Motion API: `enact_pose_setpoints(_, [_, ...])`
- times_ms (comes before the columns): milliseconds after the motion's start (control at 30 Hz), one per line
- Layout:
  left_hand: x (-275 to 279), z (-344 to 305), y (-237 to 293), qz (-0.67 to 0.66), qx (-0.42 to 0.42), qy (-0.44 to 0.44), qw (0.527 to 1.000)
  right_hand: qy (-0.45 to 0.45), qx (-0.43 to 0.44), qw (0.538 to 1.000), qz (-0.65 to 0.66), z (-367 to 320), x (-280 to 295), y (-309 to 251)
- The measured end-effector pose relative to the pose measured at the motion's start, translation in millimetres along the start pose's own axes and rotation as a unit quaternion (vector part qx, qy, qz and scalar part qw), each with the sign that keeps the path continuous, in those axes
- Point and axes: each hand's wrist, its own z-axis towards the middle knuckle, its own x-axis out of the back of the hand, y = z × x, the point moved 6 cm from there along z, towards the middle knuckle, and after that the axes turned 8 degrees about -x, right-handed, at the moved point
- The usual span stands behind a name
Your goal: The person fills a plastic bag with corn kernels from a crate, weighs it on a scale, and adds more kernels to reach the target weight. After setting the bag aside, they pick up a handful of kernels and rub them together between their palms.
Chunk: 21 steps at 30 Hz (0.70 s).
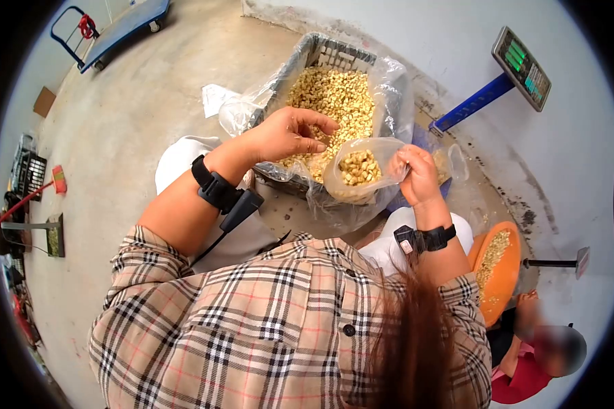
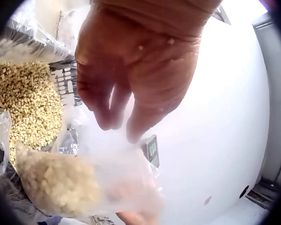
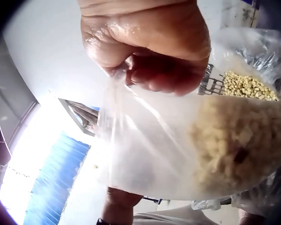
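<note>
My right hand (image 1: 416, 170) pinches the gathered rim of a clear plastic bag (image 3: 135, 140), fingers curled over the film. Pale yellow, kernel-like pieces (image 1: 360, 168) fill the bottom of this bag. Just left of the bag's mouth is my left hand (image 1: 290, 133), its thumb and fingers apart and loosely bent, with nothing between them. In the left wrist view the left hand (image 2: 135, 70) hangs above the bag. Beneath both hands stands a grey plastic crate (image 1: 307, 51), lined with clear film (image 1: 392, 78) and heaped with the same loose yellow pieces (image 1: 334, 95).
A scale display (image 1: 522, 68) on a blue post stands at the right by the wall. Near my right elbow is an orange basin (image 1: 512, 252) with more pieces, and another person (image 1: 525, 361) beside it. A blue platform cart (image 1: 126, 34) stands far left.
</note>
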Motion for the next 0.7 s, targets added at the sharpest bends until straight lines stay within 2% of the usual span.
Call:
enact_pose_setpoints(67, [-7.1, 1.2, 0.1, -0.037, 0.011, -0.014, 0.999, -0.009, 0.013, 1.0, 0.011, 2.6, 3.0, -0.2])
enact_pose_setpoints(100, [-12.0, 4.4, 3.9, -0.045, -0.012, -0.033, 0.998, 0.0, 0.016, 1.0, 0.006, 3.3, 6.6, -0.7])
enact_pose_setpoints(200, [-21.2, 12.4, 26.9, 0.065, -0.116, -0.051, 0.99, 0.024, 0.019, 0.999, -0.037, 1.4, 12.6, -3.5])
enact_pose_setpoints(233, [-25.2, 14.2, 27.4, 0.064, -0.111, -0.093, 0.987, 0.03, 0.016, 0.999, -0.042, -0.1, 10.3, -4.9])
enact_pose_setpoints(333, [-28.3, 15.8, 39.1, 0.264, -0.196, -0.076, 0.941, 0.031, -0.003, 0.997, -0.07, -6.0, 5.5, -7.0])
enact_pose_setpoints(500, [-26.7, 25.4, 46.2, 0.352, -0.273, -0.052, 0.894, 0.008, -0.01, 0.995, -0.096, -15.5, 2.4, -12.5])
enact_pose_setpoints(600, [-32.5, 25.1, 50.1, 0.358, -0.3, -0.065, 0.882, 0.016, 0.008, 0.998, -0.066, -24.7, 0.3, -20.1])
enact_pose_setpoints(700, [-41.7, 24.8, 56.4, 0.362, -0.33, -0.072, 0.869, -0.042, 0.035, 0.998, -0.043, -29.4, 2.1, -29.7])
